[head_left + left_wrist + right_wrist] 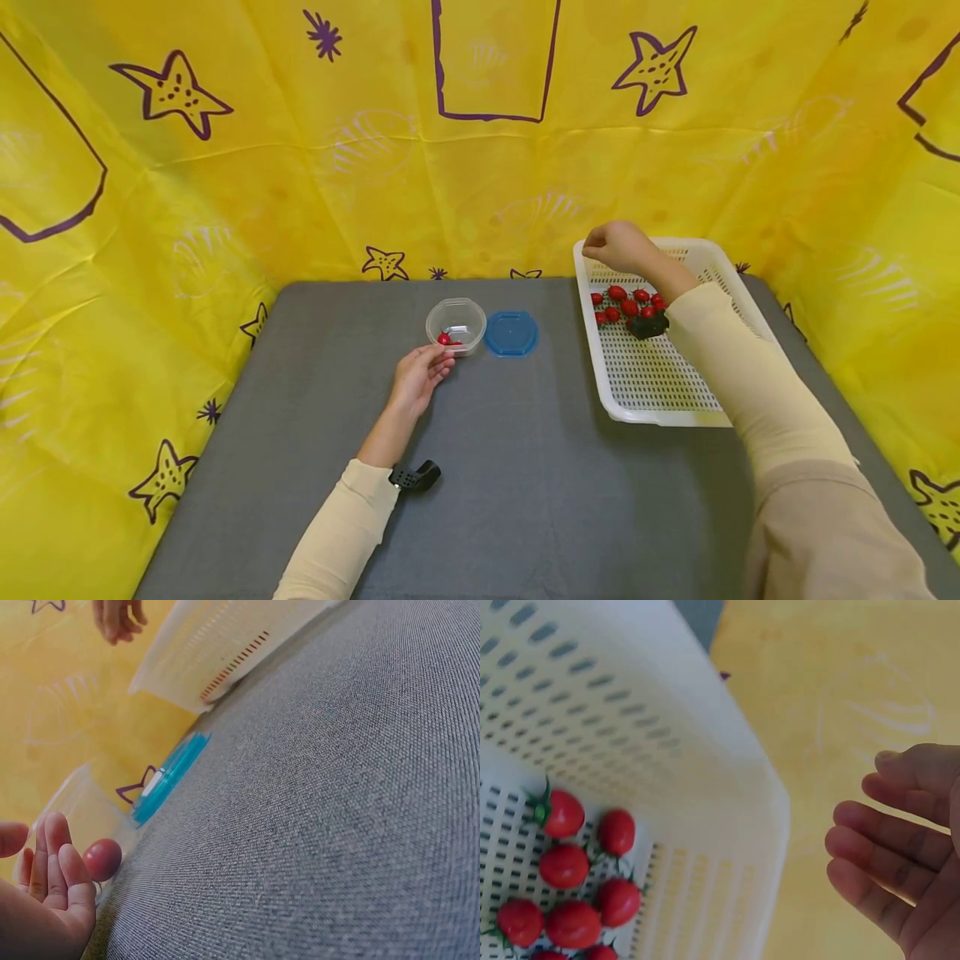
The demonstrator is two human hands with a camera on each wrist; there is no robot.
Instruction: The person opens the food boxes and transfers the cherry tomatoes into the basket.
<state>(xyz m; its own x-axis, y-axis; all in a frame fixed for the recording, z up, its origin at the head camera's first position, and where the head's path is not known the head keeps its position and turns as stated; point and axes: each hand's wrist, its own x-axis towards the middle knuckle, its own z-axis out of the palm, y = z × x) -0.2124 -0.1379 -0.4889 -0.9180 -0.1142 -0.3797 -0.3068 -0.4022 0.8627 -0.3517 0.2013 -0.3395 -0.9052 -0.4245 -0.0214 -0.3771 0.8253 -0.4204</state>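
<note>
A clear plastic container with a little red fruit in its near side stands near the back of the table. My left hand is at its near rim, thumb by the edge and fingers along the outer wall. In the left wrist view a cherry tomato shows beside those fingers. My right hand is raised over the far left corner of a white perforated basket. Its fingers are loosely bent with nothing visible between them. Several cherry tomatoes, some with green stems, lie in the basket.
A blue lid lies flat just right of the container, between it and the basket. Grey cloth covers the table. Yellow patterned curtain hangs behind the table and along both sides.
</note>
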